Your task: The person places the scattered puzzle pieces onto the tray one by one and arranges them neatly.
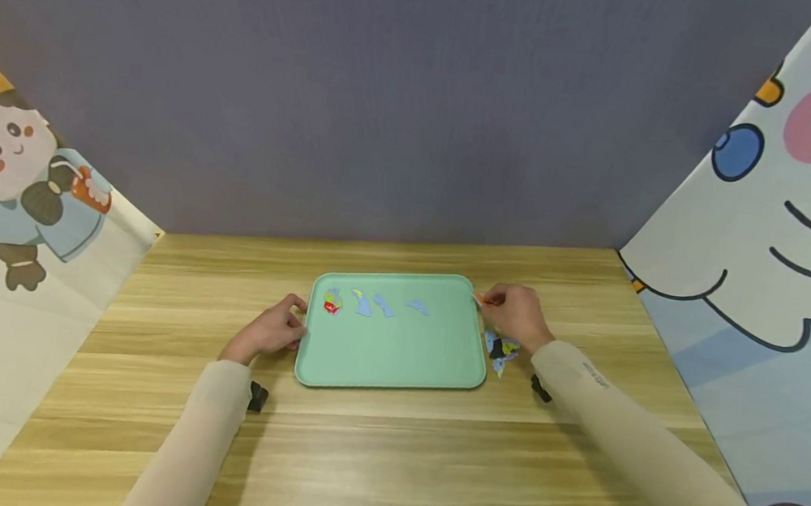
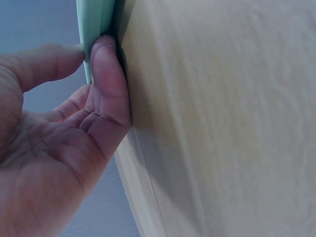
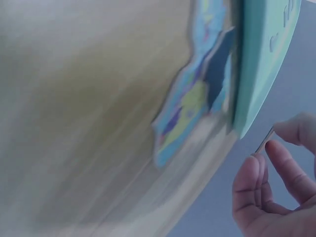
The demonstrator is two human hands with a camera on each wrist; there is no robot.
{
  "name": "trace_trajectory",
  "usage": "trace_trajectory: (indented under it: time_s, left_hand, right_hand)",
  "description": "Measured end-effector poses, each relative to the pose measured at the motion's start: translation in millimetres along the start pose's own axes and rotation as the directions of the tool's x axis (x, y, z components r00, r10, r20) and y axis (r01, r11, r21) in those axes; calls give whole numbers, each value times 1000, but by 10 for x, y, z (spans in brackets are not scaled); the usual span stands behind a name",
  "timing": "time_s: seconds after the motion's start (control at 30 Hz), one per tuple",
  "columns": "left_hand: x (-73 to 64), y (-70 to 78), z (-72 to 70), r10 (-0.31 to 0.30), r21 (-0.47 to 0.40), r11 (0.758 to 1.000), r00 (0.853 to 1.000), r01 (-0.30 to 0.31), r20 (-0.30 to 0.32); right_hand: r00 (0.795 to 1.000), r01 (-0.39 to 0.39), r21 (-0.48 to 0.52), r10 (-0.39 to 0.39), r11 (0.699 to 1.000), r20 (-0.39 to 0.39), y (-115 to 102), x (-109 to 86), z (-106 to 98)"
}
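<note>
A mint-green tray point(image 1: 395, 358) lies flat on the wooden table. At its left edge my left hand point(image 1: 272, 330) pinches the rim, the thumb against the outer side and a finger tucked under it in the left wrist view. Beyond the tray's upper right corner, my right hand point(image 1: 513, 312) pinches a thin, flat piece point(image 3: 265, 139) between thumb and fingers; a bit of orange shows on it in the head view. Along the tray's upper part lie several flat puzzle pieces, among them a red and yellow one point(image 1: 332, 303) and a pale blue one point(image 1: 417, 306).
Close to the tray's right edge, more printed pieces point(image 1: 500, 350) overlap in a small pile on the table point(image 1: 385, 463). A grey wall point(image 1: 405, 106) stands behind the table. Side panels with cartoon prints rise at left and right.
</note>
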State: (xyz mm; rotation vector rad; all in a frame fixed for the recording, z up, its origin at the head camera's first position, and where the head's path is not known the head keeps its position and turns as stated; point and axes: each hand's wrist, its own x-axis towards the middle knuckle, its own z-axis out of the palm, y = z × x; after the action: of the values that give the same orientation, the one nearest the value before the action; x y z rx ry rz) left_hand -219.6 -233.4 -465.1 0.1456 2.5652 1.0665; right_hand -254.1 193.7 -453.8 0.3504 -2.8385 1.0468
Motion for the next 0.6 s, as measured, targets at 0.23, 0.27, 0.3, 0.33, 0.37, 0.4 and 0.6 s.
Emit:
trace_trajectory:
  time_s: [0.23, 0.27, 0.3, 0.33, 0.37, 0.4, 0.6]
  left_hand:
    - [-2, -10, 4, 2, 0, 1000, 1000, -2, -8]
    - [-1, -12, 3, 2, 1, 1000, 1000, -2, -8]
    - [-1, -10, 1, 3, 2, 1000, 1000, -3, -9]
    - [1, -13, 2, 4, 6, 1000, 1000, -4, -9]
    - [2, -16, 1, 3, 9, 1000, 1000, -3, -9]
    - [1, -16, 1, 1, 12, 1000, 1000, -1, -8]
    - [2, -12, -2, -16, 19, 1000, 1000, 16, -8]
  right_hand:
    - [998, 10, -6, -10, 1000, 65, -167, 108, 140]
    - [997, 21, -18, -20, 1000, 73, -190, 131, 163]
    - [996, 27, -30, -25, 999, 84, -211, 154, 189]
    - [995, 34, -41, -29, 999, 97, -232, 176, 215]
    - [994, 41, -60, -34, 997, 107, -248, 199, 242]
    - [992, 46, -74, -37, 996, 117, -264, 220, 269]
    - [986, 28, -96, -12, 995, 165, -341, 289, 391]
